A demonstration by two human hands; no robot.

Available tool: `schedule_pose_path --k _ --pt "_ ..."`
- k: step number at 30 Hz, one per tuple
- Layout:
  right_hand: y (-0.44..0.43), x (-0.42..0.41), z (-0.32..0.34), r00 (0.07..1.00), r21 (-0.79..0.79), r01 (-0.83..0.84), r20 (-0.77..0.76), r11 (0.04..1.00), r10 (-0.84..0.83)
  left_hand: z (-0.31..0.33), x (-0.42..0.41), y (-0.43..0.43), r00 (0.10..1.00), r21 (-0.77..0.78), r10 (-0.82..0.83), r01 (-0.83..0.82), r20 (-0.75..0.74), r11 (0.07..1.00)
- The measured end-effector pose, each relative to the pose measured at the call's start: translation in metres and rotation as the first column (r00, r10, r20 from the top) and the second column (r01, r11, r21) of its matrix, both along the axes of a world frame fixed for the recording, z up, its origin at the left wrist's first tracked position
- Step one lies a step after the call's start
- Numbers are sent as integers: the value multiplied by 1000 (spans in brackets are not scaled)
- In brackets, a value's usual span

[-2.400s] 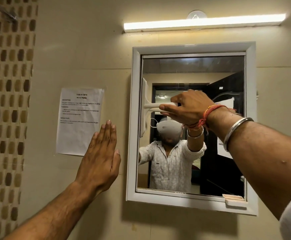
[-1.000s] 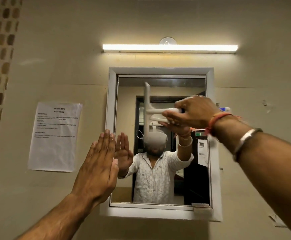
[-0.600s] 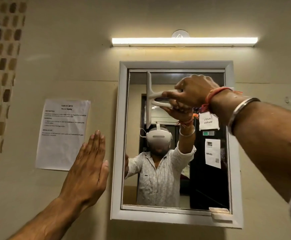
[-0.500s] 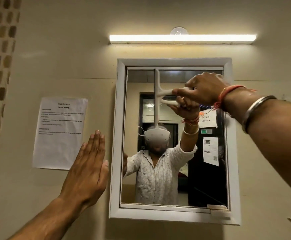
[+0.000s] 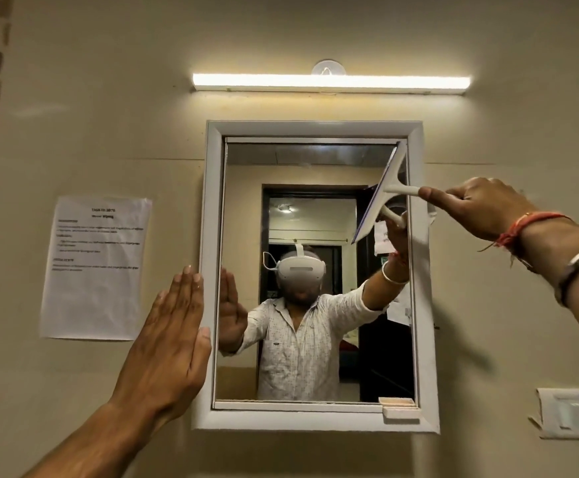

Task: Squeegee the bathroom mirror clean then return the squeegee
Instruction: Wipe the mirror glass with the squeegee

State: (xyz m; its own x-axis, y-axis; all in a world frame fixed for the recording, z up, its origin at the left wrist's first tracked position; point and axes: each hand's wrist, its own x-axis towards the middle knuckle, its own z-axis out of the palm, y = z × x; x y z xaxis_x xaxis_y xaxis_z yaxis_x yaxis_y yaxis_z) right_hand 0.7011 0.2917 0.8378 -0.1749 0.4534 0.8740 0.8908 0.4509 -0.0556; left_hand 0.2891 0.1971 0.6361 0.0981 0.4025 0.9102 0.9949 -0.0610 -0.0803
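Squeegee: we are seeing the squeegee (image 5: 389,189) on the mirror (image 5: 298,167), at about 2 o'clock on the glass. Its blade is tilting, top end by the upper right corner, and is lying near the right side of the frame (image 5: 210,270).
Right hand: the right hand (image 5: 477,205) is grasping the handle with curled fingers, thumb stretched along it, and is reaching in from 3 o'clock.
Left hand: the left hand (image 5: 170,343) is lying flat with straight fingers, holding nothing, at 8 o'clock of the mirror. It seems to be resting on the wall (image 5: 108,115), thumb at the frame's edge.
Glass: we are finding no drops or streaks, though fine wet marks would be too small to tell.
Progress: we are judging the wiping to be under way, with the blade at the right edge of the upper half.
Left to do: we are expecting any lower passes, then the return. The squeegee's storage spot is not showing.
Surroundings: a notice (image 5: 95,267) is hanging at 9 o'clock, a light bar (image 5: 331,82) is glowing at 12 and a switch plate (image 5: 572,414) is sitting at 4.
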Motion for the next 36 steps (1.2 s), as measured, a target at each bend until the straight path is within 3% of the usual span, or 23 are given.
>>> schedule_pose_path --k 8,11,13,16,21,27,32,36 --pt "-21 -21 -37 989 -83 9 -146 997 -21 6 12 -18 1000 26 0 0 7 1000" --pt "-31 -44 -80 984 -198 -9 -175 980 -27 6 14 -21 1000 31 -3 2 21 1000" --pt "-36 -64 -114 972 -226 -69 -235 972 15 6 18 -21 1000 31 -15 14 21 999" --pt "-52 -96 -138 882 -94 -295 -408 951 233 5 25 -17 1000 34 -26 26 8 999" --pt "-39 -128 -93 754 66 -406 -541 912 374 4 22 -10 1000 31 -20 20 -3 999" --pt "2 -143 -61 723 78 -412 -578 908 378 -4 2 -3 999 25 -40 39 17 999" --pt "-2 -155 -8 629 162 -484 -619 860 471 -11 -1 9 999 23 -42 42 13 999" --pt "4 -163 1 645 190 -417 -627 889 437 -18 -8 14 1000 8 -28 28 11 1000"
